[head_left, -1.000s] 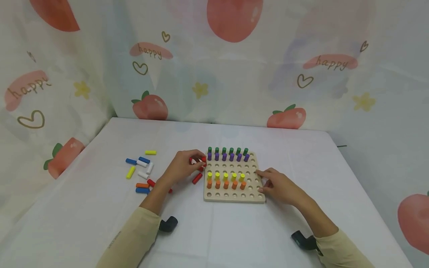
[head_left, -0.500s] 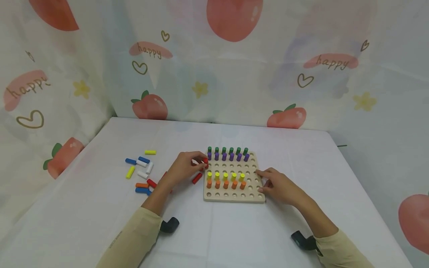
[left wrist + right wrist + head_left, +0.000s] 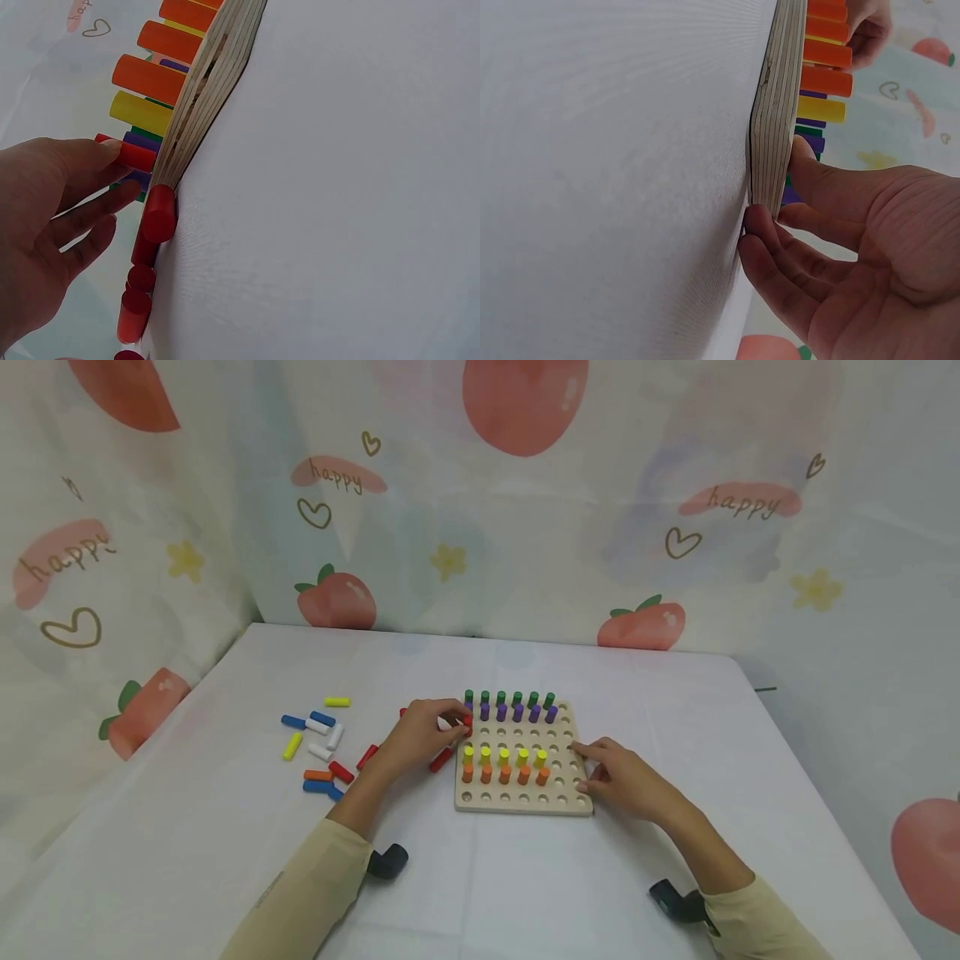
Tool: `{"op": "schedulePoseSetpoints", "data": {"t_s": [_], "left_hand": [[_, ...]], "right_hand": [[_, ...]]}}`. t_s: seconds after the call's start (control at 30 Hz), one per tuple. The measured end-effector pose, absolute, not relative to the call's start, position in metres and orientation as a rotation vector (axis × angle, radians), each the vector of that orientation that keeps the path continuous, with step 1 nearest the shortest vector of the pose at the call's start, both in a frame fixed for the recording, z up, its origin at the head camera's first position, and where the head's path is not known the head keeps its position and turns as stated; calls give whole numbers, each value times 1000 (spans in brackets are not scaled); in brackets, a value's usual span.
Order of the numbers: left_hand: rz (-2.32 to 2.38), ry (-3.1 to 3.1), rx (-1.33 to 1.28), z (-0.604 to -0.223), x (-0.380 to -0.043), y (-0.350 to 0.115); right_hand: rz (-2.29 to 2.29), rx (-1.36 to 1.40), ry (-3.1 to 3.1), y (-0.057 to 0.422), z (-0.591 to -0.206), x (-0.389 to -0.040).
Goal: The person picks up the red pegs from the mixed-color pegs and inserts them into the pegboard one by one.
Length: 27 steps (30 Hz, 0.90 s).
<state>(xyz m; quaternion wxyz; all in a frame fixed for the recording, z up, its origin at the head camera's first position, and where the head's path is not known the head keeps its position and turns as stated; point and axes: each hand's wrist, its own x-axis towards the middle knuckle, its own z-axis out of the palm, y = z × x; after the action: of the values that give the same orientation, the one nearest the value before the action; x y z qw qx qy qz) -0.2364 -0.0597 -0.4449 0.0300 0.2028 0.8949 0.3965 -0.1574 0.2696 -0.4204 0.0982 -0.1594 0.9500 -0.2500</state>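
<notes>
A wooden pegboard (image 3: 525, 807) lies flat on the table with rows of green, purple, yellow and orange pegs upright in its holes. At its left edge, just in front of the purple row, my left hand (image 3: 422, 737) pinches a red peg (image 3: 136, 156) between thumb and fingers. In the left wrist view the peg stands up from the board, its lower end right at the board's top face. My right hand (image 3: 628, 782) grips the board's right edge. The right wrist view shows the thumb on top and fingertips (image 3: 759, 219) against the side and bottom edge.
Left of the board lie loose pegs: a red peg (image 3: 441, 760) close to its edge, and farther off a yellow peg (image 3: 292, 745), a white peg (image 3: 335, 736), an orange peg (image 3: 318, 775) and a blue peg (image 3: 318, 787). A patterned cloth (image 3: 480, 527) hangs behind the table.
My left hand has shifted slightly right, bringing the red peg from beside the board over its left edge. More loose red pegs show beside the left wrist. My right hand keeps its place.
</notes>
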Motion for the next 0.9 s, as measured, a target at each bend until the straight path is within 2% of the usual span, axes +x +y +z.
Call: {"op": "schedulePoseSetpoints", "data": {"t_s": [0.9], "left_hand": [[1271,2727,555,-453,-243,-59]], "right_hand": [[-778,-458,2798,268,-417,-154]]}}
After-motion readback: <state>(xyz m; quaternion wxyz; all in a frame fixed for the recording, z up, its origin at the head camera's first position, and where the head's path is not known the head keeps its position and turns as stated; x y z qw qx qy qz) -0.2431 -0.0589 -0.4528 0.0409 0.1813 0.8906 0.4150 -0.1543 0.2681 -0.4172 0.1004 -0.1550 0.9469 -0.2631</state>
